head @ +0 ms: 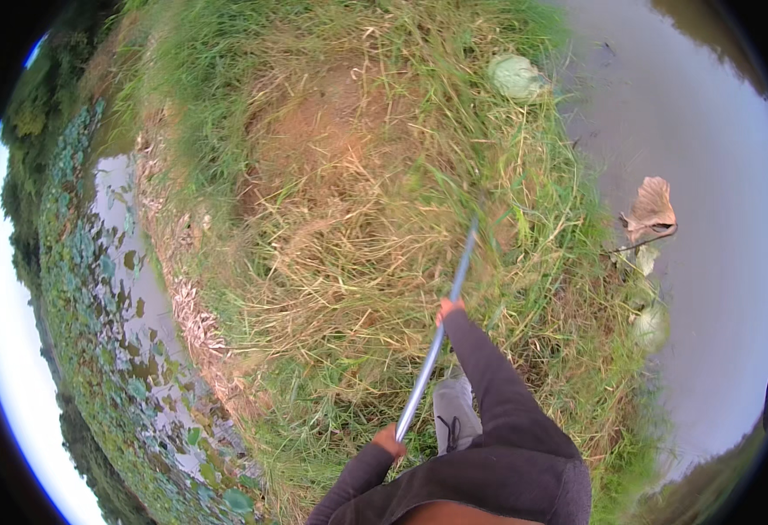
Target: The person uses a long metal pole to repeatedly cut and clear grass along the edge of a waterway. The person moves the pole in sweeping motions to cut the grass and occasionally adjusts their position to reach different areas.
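Observation:
A long, shiny metal pole (pixel 426 371) slants up from near my body into the grass. My left hand (pixel 389 441) is closed around its near end. Farther along the shaft, my right hand (pixel 449 310) grips it with the arm stretched out. The far end of the pole blurs among green and dry grass (pixel 479 177), so whatever is fitted there cannot be made out. Straw-coloured loose grass (pixel 338 256) lies to the left of the pole. Just below my right forearm shows a pale trouser leg or shoe (pixel 455 413) with a dark lace.
Bare reddish soil (pixel 338 125) shows ahead within taller grass (pixel 207 98). Water (pixel 705 275) borders the bank on the right, with a dry brown leaf (pixel 650 209) and a large pale-green leaf (pixel 516 77) at its edge. Leaf-covered water (pixel 138 308) lies left.

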Tool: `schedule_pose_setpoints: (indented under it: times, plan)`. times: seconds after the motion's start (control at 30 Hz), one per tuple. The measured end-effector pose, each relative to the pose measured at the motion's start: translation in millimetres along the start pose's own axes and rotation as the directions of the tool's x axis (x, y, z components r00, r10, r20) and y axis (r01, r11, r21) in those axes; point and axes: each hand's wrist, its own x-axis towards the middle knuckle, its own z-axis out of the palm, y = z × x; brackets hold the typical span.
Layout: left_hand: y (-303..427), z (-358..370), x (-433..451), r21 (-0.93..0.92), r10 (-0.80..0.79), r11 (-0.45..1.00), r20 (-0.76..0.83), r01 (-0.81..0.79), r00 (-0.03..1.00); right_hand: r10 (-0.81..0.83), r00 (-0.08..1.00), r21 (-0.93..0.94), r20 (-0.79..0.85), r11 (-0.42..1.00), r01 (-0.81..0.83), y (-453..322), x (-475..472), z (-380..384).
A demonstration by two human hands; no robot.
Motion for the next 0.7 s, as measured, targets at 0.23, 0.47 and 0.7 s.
schedule_pose_setpoints:
  times: [0.23,0.47,0.7]
  plan:
    - [-28.0,-54.1,-46.4,0.095,-0.015,0.995,-0.116,0.026,0.993,0.138,0.988,0.12,-0.072,0.984,-0.129,6.9,-37.0,49.3]
    - [15.5,-28.3,7.7,-0.109,0.106,0.981,-0.405,-0.163,0.908,-0.422,0.87,-0.063,0.253,0.89,0.451,-108.9,-60.9,151.9]
    - [38.0,-7.8,41.1,-0.161,-0.011,0.987,-0.063,0.001,0.998,-0.323,0.941,0.036,0.104,0.946,0.321,-79.0,0.3,53.0]
